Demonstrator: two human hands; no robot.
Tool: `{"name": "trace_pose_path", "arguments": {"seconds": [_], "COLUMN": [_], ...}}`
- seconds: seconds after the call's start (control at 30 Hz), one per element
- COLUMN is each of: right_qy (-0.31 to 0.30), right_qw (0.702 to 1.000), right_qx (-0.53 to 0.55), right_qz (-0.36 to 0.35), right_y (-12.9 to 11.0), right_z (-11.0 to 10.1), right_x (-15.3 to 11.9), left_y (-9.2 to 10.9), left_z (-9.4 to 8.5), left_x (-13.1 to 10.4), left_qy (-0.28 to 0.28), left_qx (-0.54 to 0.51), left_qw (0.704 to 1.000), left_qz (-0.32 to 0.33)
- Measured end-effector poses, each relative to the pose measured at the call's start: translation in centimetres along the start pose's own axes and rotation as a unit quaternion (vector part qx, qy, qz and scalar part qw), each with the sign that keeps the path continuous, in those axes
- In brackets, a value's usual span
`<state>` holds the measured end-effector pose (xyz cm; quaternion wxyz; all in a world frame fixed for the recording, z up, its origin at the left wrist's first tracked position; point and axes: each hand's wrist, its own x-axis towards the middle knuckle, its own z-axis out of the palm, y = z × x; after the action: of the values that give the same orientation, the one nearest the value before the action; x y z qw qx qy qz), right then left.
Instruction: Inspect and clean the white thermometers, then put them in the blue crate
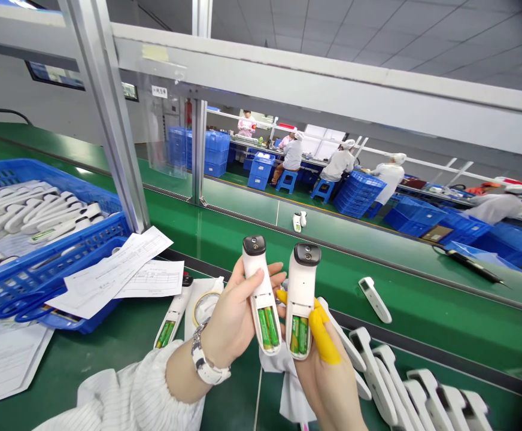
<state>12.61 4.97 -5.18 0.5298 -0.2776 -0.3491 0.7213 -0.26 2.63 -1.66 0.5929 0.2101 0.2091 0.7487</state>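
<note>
In my left hand (231,314) is a white handheld infrared thermometer (256,281), its dark sensor head up and its battery bay uncovered on green batteries (267,328). My right hand (328,353), with yellow covers on some fingers, grips a second white thermometer (300,284) alongside it, upright, with green batteries (299,334) showing too. Both hands are closed around the handles, and the two thermometers stand close together, apart from each other. Behind my left wrist, another thermometer (173,314) with exposed batteries lies on the bench beside a tape roll (205,308).
Several white thermometers (416,389) lie in a row at the right; one more (375,300) rests on the green belt (333,269). A blue basket (63,263) full of thermometers stands left, near papers (121,269). A metal post (108,120) rises there. Co-workers sit beyond.
</note>
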Motion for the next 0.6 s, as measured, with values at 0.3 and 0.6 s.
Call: {"name": "trace_pose_path", "arguments": {"seconds": [0.3, 0.6], "right_qy": [-0.041, -0.054], "right_qw": [0.997, 0.998], "right_qx": [0.023, -0.037], "right_qz": [0.058, -0.012], "right_y": [-0.81, -1.04], "right_z": [0.15, 1.04], "right_x": [-0.08, -0.41], "left_y": [-0.32, -0.47], "left_z": [-0.38, -0.12], "left_x": [0.31, 0.22], "left_qy": [-0.010, -0.025], "left_qx": [-0.061, -0.051], "left_qw": [0.996, 0.998], "left_qz": [-0.060, -0.006]}}
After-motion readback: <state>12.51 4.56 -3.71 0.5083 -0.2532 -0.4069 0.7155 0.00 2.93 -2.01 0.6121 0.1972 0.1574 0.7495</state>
